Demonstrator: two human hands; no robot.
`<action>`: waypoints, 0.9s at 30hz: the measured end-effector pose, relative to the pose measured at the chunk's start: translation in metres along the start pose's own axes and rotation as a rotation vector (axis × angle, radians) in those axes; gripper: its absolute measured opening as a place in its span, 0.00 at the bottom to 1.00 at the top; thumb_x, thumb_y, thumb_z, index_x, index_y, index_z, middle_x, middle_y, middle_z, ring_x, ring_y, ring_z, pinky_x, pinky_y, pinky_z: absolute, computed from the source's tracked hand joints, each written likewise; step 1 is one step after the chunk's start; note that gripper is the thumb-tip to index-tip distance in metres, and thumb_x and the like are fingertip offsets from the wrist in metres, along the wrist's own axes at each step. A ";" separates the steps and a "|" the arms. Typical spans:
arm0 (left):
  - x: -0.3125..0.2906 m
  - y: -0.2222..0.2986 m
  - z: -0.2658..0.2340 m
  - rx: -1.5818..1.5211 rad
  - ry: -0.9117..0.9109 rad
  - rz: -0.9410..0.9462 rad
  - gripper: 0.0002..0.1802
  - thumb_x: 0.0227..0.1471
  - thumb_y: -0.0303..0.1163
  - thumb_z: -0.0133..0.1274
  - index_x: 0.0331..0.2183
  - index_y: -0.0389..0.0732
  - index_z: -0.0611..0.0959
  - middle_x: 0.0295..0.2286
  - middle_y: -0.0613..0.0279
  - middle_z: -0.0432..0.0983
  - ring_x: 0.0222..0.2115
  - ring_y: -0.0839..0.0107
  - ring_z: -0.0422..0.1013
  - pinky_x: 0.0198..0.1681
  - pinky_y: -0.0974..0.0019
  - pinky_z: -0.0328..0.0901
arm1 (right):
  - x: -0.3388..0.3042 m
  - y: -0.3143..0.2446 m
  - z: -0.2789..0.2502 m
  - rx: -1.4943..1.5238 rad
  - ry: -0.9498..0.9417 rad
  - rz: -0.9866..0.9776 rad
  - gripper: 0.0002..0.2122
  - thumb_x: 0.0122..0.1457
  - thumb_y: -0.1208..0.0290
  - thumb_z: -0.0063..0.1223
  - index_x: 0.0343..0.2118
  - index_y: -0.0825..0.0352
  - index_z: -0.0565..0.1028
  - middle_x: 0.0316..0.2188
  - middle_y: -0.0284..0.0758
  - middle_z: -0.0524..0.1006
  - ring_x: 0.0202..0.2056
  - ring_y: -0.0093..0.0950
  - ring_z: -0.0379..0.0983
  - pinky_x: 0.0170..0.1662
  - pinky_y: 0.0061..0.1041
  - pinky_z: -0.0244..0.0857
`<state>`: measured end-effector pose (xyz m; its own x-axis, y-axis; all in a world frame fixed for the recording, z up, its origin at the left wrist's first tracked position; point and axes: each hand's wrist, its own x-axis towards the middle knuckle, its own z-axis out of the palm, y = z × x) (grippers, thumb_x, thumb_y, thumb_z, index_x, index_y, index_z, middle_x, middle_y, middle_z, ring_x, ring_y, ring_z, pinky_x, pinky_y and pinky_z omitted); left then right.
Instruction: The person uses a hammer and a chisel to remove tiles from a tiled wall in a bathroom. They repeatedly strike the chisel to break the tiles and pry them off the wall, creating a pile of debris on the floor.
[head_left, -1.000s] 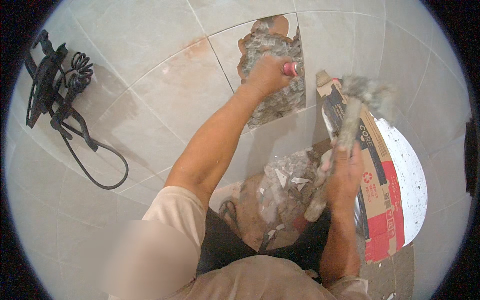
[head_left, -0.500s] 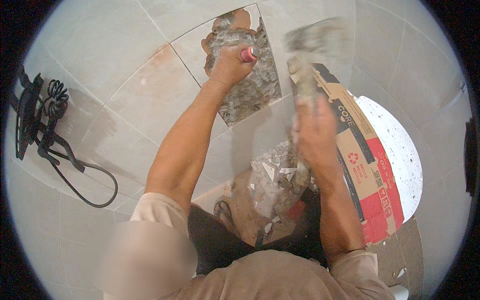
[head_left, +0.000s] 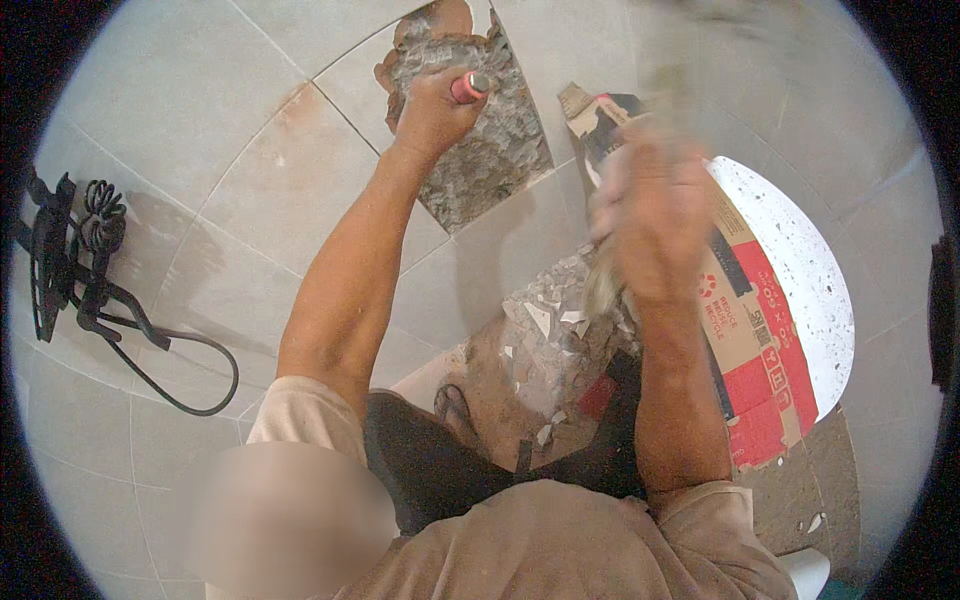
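Surrounding rough patch point(head_left: 495, 160): lt. grey tiles point(head_left: 240, 195)

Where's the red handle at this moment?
In the head view, the red handle is at upper middle, gripped in the left hand over the rough grey patch, left of the cardboard.

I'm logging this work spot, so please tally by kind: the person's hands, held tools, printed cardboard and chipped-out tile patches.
Hands: 2 (left hand, right hand)
Held tools: 2 (red-gripped tool, motion-blurred pale-handled tool)
Printed cardboard: 1
Chipped-out tile patch: 1
Total: 6
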<state>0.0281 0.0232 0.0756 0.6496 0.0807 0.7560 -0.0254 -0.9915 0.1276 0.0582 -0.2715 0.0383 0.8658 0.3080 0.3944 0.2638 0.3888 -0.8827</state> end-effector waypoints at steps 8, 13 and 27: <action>0.004 0.005 0.008 0.071 -0.031 -0.053 0.11 0.49 0.35 0.64 0.32 0.37 0.85 0.26 0.46 0.81 0.28 0.49 0.78 0.34 0.56 0.71 | -0.008 0.072 0.035 -0.610 -0.228 -0.120 0.14 0.66 0.59 0.51 0.36 0.69 0.72 0.29 0.44 0.77 0.29 0.43 0.76 0.35 0.46 0.72; 0.001 0.006 -0.004 0.018 -0.044 -0.105 0.12 0.49 0.35 0.64 0.33 0.37 0.85 0.27 0.46 0.81 0.28 0.51 0.78 0.34 0.57 0.71 | 0.008 0.008 -0.002 -0.187 0.043 -0.101 0.15 0.69 0.58 0.47 0.43 0.67 0.74 0.27 0.37 0.75 0.31 0.26 0.76 0.33 0.25 0.73; -0.002 0.001 -0.005 0.035 -0.062 -0.097 0.13 0.50 0.36 0.65 0.34 0.37 0.85 0.27 0.47 0.81 0.30 0.50 0.78 0.35 0.56 0.71 | 0.011 0.000 0.002 -0.018 0.114 -0.106 0.16 0.70 0.54 0.47 0.43 0.64 0.76 0.27 0.33 0.75 0.27 0.25 0.75 0.30 0.32 0.71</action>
<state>0.0226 0.0225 0.0771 0.6935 0.1706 0.6999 0.0652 -0.9824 0.1749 0.0671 -0.2662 0.0428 0.8752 0.1654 0.4547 0.3626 0.3981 -0.8427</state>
